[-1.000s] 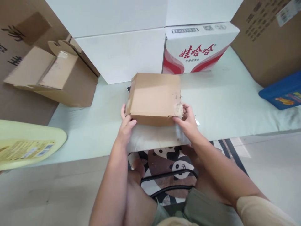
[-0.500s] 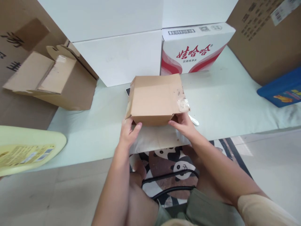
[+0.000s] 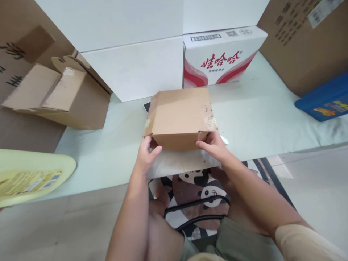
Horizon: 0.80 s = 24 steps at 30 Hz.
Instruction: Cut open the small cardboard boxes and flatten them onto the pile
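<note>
Bracketing the small brown box [image 3: 179, 112], sitting on the near side of the red-and-white carton [image 3: 221, 65]. Left hand [image 3: 145, 155], nearward-left of carton: thumb spread wide, fingertips flap-hidden. Right hand [image 3: 214, 145], nearward of carton: half-curled at box corner. Firm hold: can't tell, either hand.

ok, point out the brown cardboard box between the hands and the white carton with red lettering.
Brown cardboard box [image 3: 181, 112], head view: middle of top face.
White carton with red lettering [image 3: 221, 61], head view: lettered front panel.

Beige right sleeve [image 3: 301, 237] (short and plain), olive-green shorts [image 3: 241, 239], bare forearms [image 3: 261, 188], bare fingers [image 3: 145, 144]
</note>
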Each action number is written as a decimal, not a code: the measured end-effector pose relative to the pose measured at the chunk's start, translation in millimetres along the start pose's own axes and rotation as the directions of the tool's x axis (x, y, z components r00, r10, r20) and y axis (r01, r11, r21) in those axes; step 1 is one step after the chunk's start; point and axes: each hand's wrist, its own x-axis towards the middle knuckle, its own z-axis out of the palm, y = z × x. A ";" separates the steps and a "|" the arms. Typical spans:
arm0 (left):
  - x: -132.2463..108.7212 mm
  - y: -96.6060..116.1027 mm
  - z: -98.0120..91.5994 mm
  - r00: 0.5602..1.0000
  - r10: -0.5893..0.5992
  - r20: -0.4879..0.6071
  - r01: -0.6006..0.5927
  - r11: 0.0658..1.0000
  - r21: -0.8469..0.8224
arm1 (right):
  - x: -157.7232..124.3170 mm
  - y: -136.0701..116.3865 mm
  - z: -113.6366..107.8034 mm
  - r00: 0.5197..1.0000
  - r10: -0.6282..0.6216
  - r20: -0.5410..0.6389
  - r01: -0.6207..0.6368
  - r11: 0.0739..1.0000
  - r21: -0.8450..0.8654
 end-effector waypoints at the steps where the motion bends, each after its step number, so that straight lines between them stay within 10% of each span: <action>1: 0.0 0.3 0.2 1.000 0.031 0.000 -0.031 0.999 0.021 | -0.1 -0.4 -0.3 1.000 -0.004 0.006 0.004 1.000 0.017; 7: 1.4 0.4 8.4 0.991 0.054 0.119 -0.043 0.995 -0.092 | -0.2 5.3 -3.2 0.999 -0.031 0.031 0.029 0.998 0.057; 17: -0.4 25.5 1.1 0.980 -0.010 -0.199 -0.042 0.965 -0.260 | 4.8 1.0 -14.4 0.951 -0.048 -0.306 0.057 0.998 0.021; 24: -2.3 28.2 -10.7 0.992 -0.118 0.042 0.125 0.954 -0.271 | 9.8 -6.8 -22.7 0.920 0.143 -0.365 -0.055 0.969 0.243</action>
